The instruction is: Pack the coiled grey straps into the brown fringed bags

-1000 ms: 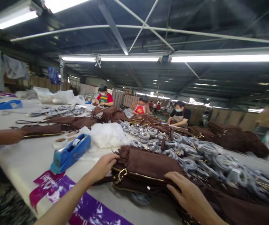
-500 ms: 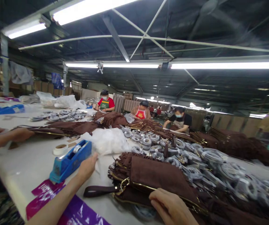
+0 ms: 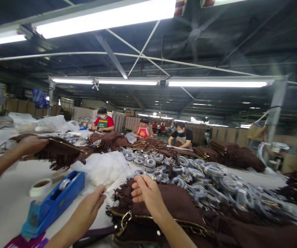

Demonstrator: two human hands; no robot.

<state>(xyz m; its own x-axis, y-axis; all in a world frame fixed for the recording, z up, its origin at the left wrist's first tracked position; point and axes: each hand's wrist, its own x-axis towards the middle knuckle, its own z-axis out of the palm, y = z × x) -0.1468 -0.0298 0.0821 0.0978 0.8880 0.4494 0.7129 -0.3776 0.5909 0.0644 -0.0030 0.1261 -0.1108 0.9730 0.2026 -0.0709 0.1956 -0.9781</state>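
My left hand [image 3: 92, 203] is between the blue tape dispenser [image 3: 53, 203] and the brown fringed bag pile, fingertips pressed together; whatever they may hold is too small to make out. My right hand [image 3: 148, 196] is raised over the top brown bag [image 3: 172, 201], fingers loosely curled and apart, holding nothing visible. That bag has a gold zipper and a dark wrist strap [image 3: 96, 232] on a gold clasp. White stuffing [image 3: 103, 167] lies just beyond my left hand.
At left, another person's hand [image 3: 31, 144] grips a fringed brown bag [image 3: 60, 150]. A tape roll [image 3: 41, 186] sits beside the dispenser. Wrapped grey coiled straps [image 3: 205, 179] cover the table's middle and right. Several co-workers [image 3: 180, 136] work across the table.
My right hand has lifted off the bag's front edge and moved up and left. My left hand appears lower in view. The other person's hand has raised a bag. The view has turned right.
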